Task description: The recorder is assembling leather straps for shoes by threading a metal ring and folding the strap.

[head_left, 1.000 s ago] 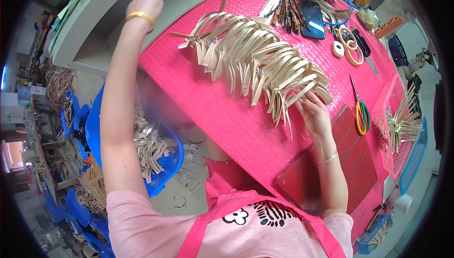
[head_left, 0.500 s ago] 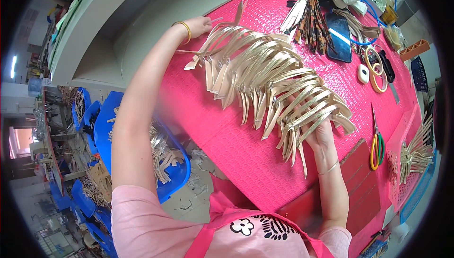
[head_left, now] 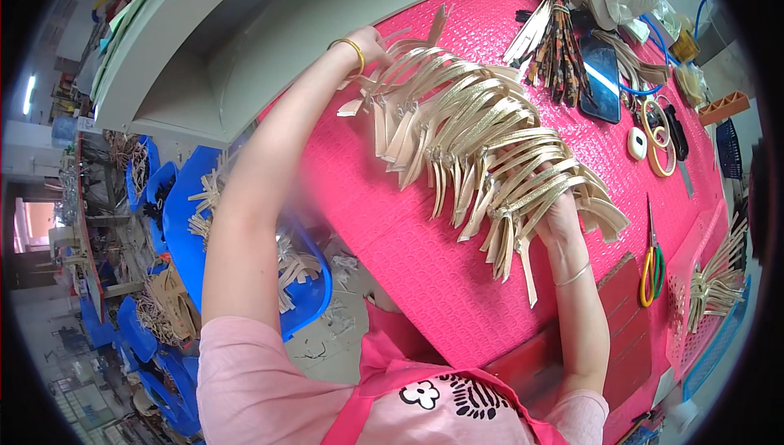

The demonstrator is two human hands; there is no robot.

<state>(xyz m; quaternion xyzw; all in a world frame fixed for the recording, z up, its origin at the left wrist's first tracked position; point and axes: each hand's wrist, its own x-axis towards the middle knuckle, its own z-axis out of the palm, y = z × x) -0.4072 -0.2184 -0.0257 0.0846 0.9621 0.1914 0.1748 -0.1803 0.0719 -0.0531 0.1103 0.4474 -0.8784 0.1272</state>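
A long row of looped gold straps (head_left: 490,118) with pale undersides and cut ends lies slantwise over the pink table mat. My left hand (head_left: 371,46), a gold bangle at its wrist, has its fingers curled at the far left end of the row. A pale strip pokes out by its fingertips, and part of its grip is hidden. At the near right end, my right hand (head_left: 558,220) reaches in under the loops and holds the straps from below. Its fingers show only partly between them.
Beyond the straps lie a patterned strap bundle (head_left: 559,45), a phone (head_left: 600,77), a small white case (head_left: 637,143) and tape rolls (head_left: 656,126). Scissors (head_left: 651,269) and a pink basket (head_left: 682,314) are at right. A blue tub (head_left: 314,298) of straps stands left, below the table.
The whole table scene sits slightly farther right in the picture. My left hand has shifted a little along the row's end, with its wrist bent more; the right hand stays under the loops.
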